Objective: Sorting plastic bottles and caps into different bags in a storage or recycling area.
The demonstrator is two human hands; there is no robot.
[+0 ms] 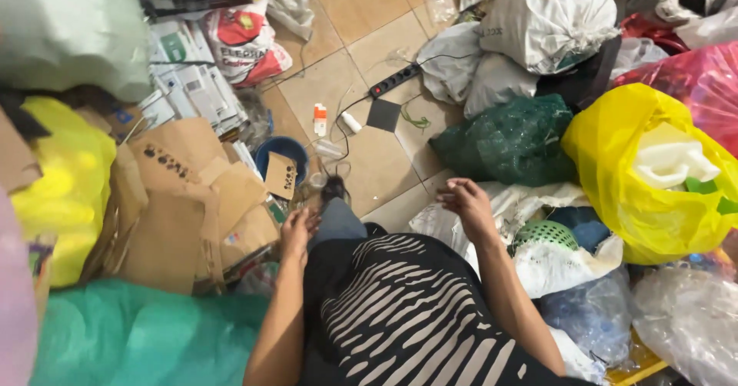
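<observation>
1. Yellow bag (653, 178) lies far right; cardboard (192, 201) is stacked left, on the tiled floor (369, 55).
2. White bag (538, 232) lies just under the right hand (465, 201), fingers curled, gripping nothing.
3. Left hand (296, 228) hangs slack and empty beside the cardboard.
4. Judged: a pause between picks; next, a reach.
</observation>
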